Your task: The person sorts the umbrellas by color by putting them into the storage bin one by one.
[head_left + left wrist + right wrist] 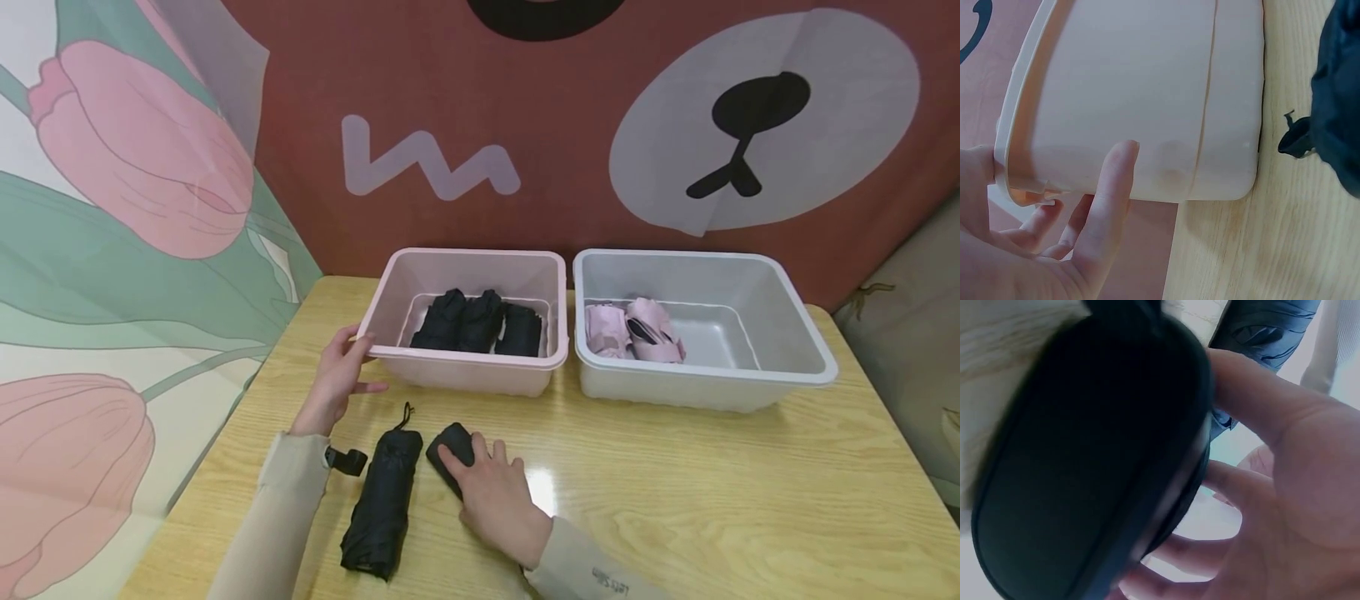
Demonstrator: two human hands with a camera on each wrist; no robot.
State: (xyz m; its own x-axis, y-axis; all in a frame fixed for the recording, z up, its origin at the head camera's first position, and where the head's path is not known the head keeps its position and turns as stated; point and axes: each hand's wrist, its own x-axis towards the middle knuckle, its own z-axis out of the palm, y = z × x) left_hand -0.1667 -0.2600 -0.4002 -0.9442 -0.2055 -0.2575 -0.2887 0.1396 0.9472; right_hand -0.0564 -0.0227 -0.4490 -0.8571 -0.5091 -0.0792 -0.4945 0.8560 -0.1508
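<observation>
My left hand grips the front left corner of a pink bin, thumb over the rim and one finger along the outer wall. Several black folded umbrellas lie inside that bin. My right hand holds a small black rounded case on the table, thumb across its near side and fingers at its right. Close up in the right wrist view, the case shows a smooth face and a seam along its edge. Between my forearms lies a longer black folded umbrella with a cord loop at its far end.
To the right of the pink bin stands a grey-white bin holding pink folded umbrellas at its left end. Both bins sit at the back of the wooden table, in front of a printed cloth backdrop.
</observation>
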